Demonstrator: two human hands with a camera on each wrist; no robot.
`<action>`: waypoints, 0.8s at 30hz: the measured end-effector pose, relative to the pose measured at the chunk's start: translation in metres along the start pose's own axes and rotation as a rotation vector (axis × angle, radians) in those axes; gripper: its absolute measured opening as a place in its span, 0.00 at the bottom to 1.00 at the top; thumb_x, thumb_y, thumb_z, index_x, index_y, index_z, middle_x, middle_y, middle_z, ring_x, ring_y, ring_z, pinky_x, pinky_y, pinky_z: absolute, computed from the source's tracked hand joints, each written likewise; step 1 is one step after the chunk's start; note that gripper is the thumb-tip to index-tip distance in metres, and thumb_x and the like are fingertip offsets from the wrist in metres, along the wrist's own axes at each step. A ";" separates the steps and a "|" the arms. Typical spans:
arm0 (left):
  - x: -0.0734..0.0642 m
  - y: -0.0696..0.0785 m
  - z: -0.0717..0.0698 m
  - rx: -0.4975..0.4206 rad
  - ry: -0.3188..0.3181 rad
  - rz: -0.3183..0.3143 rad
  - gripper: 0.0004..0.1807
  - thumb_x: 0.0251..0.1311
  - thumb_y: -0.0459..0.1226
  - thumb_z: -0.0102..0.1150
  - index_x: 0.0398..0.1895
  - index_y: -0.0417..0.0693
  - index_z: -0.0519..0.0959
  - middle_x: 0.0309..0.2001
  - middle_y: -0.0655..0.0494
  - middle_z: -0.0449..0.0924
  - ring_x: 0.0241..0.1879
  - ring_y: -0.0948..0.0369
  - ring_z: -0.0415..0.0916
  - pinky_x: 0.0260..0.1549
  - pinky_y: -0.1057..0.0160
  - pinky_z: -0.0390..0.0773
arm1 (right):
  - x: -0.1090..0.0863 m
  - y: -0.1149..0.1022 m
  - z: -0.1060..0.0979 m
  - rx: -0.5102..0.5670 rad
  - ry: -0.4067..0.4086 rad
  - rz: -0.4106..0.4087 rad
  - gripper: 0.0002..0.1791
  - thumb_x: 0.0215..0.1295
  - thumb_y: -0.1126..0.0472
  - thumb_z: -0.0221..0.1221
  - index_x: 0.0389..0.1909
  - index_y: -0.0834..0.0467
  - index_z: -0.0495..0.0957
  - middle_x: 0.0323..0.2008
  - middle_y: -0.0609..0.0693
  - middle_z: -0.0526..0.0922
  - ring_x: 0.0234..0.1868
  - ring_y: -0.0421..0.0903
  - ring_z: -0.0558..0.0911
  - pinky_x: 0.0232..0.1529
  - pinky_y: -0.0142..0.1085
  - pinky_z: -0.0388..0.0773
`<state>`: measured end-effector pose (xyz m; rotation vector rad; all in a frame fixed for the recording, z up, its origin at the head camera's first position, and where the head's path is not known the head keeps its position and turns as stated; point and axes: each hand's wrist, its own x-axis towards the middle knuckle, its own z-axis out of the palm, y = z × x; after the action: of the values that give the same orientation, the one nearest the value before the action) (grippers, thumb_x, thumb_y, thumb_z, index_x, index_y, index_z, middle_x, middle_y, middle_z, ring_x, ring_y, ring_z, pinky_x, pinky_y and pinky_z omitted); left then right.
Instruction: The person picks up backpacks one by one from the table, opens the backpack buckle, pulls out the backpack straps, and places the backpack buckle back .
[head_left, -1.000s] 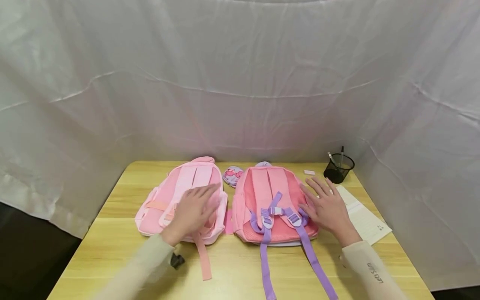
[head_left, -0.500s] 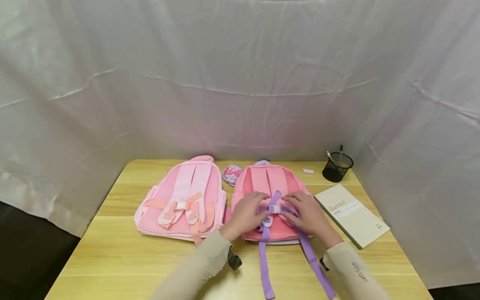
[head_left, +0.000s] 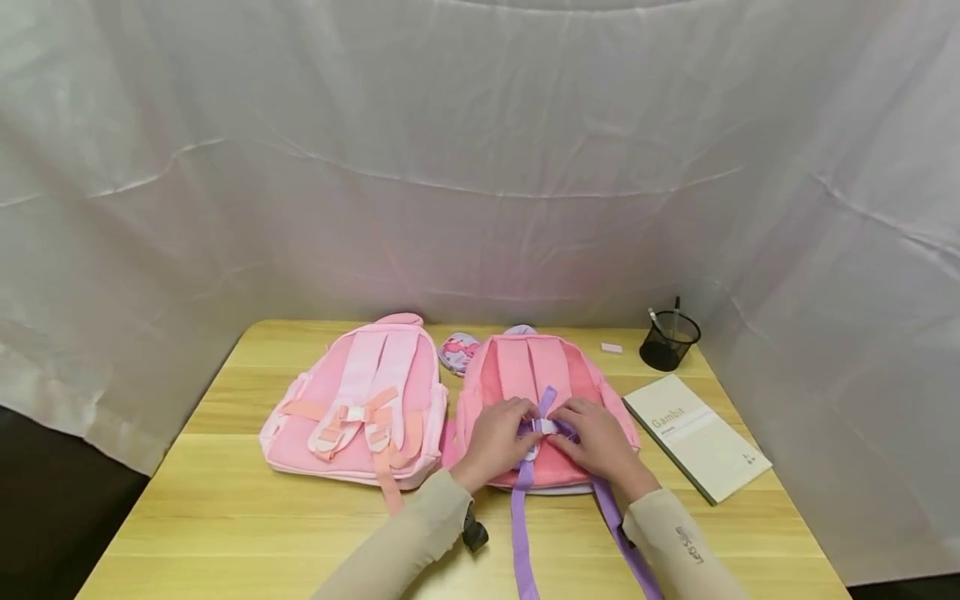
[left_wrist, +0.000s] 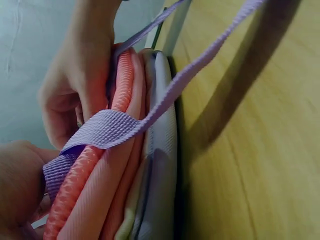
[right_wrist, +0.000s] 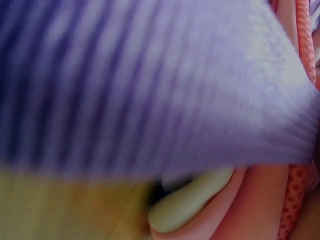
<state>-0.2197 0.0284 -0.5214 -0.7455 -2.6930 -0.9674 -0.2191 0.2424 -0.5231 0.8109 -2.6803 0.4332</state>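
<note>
Forearms (head_left: 408,533) angled inward — left hand (head_left: 495,437) and right hand (head_left: 597,442) backs up, thumbs and fingers pinching opposite ends of white strap buckle (head_left: 544,427), pink backpack (head_left: 551,358) lying beneath.

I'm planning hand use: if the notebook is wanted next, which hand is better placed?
Likely the right hand: it is nearer the notebook, with the left hand across the white buckle, farther away.
</note>
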 end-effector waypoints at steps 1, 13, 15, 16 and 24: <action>0.000 -0.001 0.001 0.002 0.000 0.005 0.12 0.62 0.44 0.72 0.46 0.54 0.82 0.40 0.60 0.84 0.37 0.65 0.76 0.41 0.62 0.76 | 0.000 0.000 0.000 0.003 0.011 0.005 0.15 0.58 0.52 0.75 0.44 0.53 0.87 0.39 0.45 0.84 0.43 0.46 0.81 0.52 0.48 0.81; 0.007 -0.005 0.006 0.027 -0.017 0.052 0.12 0.66 0.45 0.69 0.47 0.52 0.82 0.38 0.60 0.82 0.37 0.64 0.77 0.45 0.62 0.78 | -0.001 -0.001 0.002 0.041 0.017 0.069 0.12 0.62 0.54 0.73 0.45 0.51 0.84 0.34 0.41 0.81 0.36 0.40 0.75 0.41 0.40 0.77; 0.010 -0.004 0.006 0.081 -0.029 0.081 0.12 0.67 0.45 0.67 0.48 0.51 0.81 0.38 0.60 0.81 0.37 0.63 0.78 0.45 0.62 0.78 | 0.000 0.000 0.001 0.054 0.010 0.080 0.13 0.63 0.55 0.72 0.46 0.52 0.84 0.36 0.43 0.83 0.38 0.41 0.77 0.44 0.42 0.79; 0.012 -0.004 0.007 0.101 -0.034 0.095 0.12 0.68 0.45 0.67 0.48 0.51 0.80 0.38 0.60 0.81 0.37 0.63 0.78 0.45 0.62 0.79 | 0.000 0.000 0.001 0.063 0.007 0.085 0.14 0.63 0.55 0.72 0.46 0.52 0.84 0.37 0.43 0.83 0.38 0.42 0.77 0.45 0.43 0.79; 0.011 -0.007 0.013 0.048 -0.047 0.084 0.12 0.70 0.43 0.64 0.51 0.49 0.79 0.40 0.57 0.80 0.39 0.62 0.78 0.44 0.62 0.79 | 0.003 0.003 0.002 0.099 -0.003 0.107 0.15 0.62 0.53 0.73 0.47 0.54 0.85 0.39 0.45 0.83 0.40 0.42 0.77 0.47 0.44 0.79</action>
<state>-0.2330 0.0365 -0.5316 -0.8742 -2.6907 -0.8737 -0.2240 0.2425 -0.5248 0.6967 -2.7321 0.5944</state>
